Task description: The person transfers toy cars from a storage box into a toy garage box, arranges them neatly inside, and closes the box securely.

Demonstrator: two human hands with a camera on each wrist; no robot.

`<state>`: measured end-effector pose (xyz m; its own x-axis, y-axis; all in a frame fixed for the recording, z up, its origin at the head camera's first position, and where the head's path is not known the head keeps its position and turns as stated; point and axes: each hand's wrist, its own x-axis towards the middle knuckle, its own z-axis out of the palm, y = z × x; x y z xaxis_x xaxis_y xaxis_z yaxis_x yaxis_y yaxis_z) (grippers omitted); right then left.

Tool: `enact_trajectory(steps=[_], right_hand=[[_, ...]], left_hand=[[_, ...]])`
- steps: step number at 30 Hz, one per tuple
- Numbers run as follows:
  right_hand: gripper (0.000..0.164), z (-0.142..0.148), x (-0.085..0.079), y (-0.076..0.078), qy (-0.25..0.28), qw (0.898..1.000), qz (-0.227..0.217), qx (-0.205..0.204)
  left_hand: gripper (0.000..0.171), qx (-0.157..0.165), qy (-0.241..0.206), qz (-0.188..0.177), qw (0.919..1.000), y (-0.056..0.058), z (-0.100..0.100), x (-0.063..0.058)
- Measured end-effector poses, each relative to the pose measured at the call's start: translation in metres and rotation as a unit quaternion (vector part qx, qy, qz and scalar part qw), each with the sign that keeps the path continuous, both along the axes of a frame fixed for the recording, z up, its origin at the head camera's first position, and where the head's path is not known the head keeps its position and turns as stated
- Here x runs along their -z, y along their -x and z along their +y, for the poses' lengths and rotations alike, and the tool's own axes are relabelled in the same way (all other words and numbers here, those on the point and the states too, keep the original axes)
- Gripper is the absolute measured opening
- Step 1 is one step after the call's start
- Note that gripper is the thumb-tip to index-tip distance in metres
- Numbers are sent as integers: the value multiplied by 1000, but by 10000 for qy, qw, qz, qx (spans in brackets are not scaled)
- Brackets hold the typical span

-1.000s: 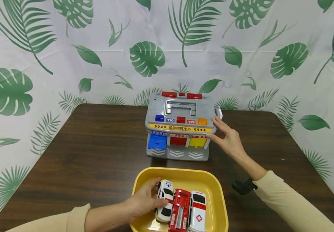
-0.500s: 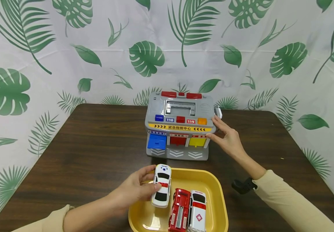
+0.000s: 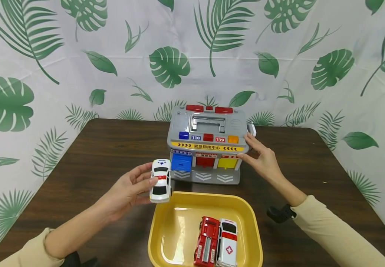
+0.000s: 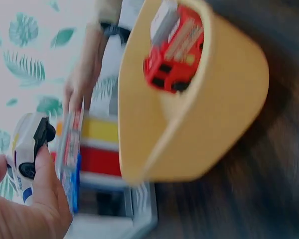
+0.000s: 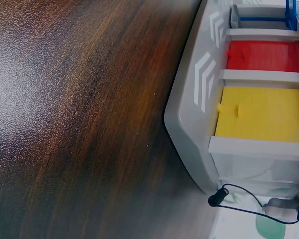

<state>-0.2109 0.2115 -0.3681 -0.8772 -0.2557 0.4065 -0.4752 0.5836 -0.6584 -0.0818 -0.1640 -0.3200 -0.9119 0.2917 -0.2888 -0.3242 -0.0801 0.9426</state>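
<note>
My left hand [image 3: 125,194] holds a white toy police car [image 3: 160,181] with a red roof light bar, raised above the tub's left rear corner. In the left wrist view the thumb and fingers [image 4: 50,184] pinch the car [image 4: 25,149] by its sides. A grey toy emergency station [image 3: 209,144] stands behind the tub. Its blue door [image 3: 181,162] is swung up; the red door [image 3: 205,162] and yellow door [image 3: 227,163] are down. My right hand [image 3: 262,159] grips the station's right front corner, thumb on the front; its other fingers are partly hidden.
A yellow tub [image 3: 212,196] sits at the near edge with a red toy fire engine [image 3: 207,241] and a white toy ambulance [image 3: 227,243] side by side in it. A black cord [image 5: 244,199] hangs by the station's side. Dark wooden table [image 3: 112,155]; leaf-print cloth [image 3: 129,74] behind.
My left hand has lifted the police car out of the tub and carried it up and left, towards the station's left front. The right hand and station have stayed put.
</note>
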Motion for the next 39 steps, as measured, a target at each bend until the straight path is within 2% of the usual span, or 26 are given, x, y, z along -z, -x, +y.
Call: enact_trajectory(steps=[6, 8, 14, 19, 26, 32, 39], right_hand=[[64, 0, -1, -1, 40, 9999, -85, -51], [64, 0, -1, -1, 73, 9999, -119, -74], [64, 0, -1, -1, 29, 10000, -51, -27], [63, 0, 0, -1, 4, 10000, -18, -8], [62, 0, 1, -1, 65, 10000, 22, -35], [62, 0, 0, -2, 32, 10000, -27, -4], [63, -1, -1, -2, 82, 10000, -30, -29]], left_hand=[[72, -222, 88, -308, 9992, 22, -20, 16], [73, -243, -37, -459, 9986, 29, -25, 22], [71, -126, -327, -741, 9966, 48, -31, 37], [70, 134, -176, -831, 9963, 61, -34, 46], [68, 755, -100, -770, 9941, 76, -33, 53], [67, 941, -17, -831, 9921, 85, -30, 56], [67, 1099, 229, -623, 9917, 94, -25, 62]])
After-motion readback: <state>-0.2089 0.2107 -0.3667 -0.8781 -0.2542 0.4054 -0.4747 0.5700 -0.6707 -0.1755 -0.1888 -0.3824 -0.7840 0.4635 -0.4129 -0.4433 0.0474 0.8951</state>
